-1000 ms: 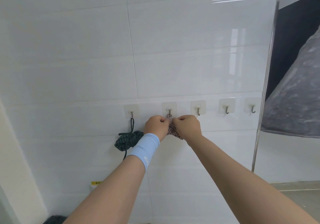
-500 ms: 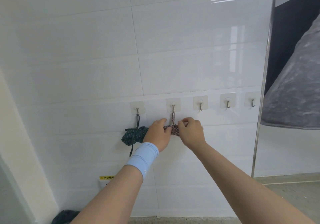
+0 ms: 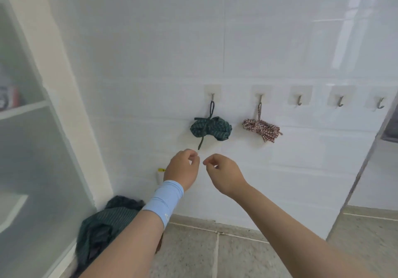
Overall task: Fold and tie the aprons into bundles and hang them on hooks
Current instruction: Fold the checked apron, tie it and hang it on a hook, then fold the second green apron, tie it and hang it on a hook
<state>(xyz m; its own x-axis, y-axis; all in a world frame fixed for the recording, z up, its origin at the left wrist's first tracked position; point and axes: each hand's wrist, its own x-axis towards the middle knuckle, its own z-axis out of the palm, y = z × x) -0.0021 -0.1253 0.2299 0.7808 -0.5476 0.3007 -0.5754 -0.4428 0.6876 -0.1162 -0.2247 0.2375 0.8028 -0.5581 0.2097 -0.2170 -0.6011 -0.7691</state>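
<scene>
A dark green striped apron bundle (image 3: pixel 212 127) hangs by its loop from the leftmost wall hook (image 3: pixel 212 97). To its right a red-and-white checked apron bundle (image 3: pixel 261 128) hangs from the second hook (image 3: pixel 260 98). My left hand (image 3: pixel 182 168), with a light blue wrist sleeve, and my right hand (image 3: pixel 224 173) hover below the bundles, away from the wall. Both hold nothing, with fingers loosely curled and a little apart. A heap of dark green striped aprons (image 3: pixel 103 224) lies on the floor at the lower left, partly hidden by my left forearm.
Three bare hooks (image 3: pixel 299 100) (image 3: pixel 340 101) (image 3: pixel 380 103) follow to the right on the white tiled wall. A white shelf unit (image 3: pixel 23 107) stands at the left. A metal-edged wall corner (image 3: pixel 364 163) rises at the right. The floor (image 3: pixel 237 254) is grey stone tile.
Both hands have let go of the red checked bundle, which now hangs on the second hook, and dropped down and left. The view has swung left and down toward the floor heap.
</scene>
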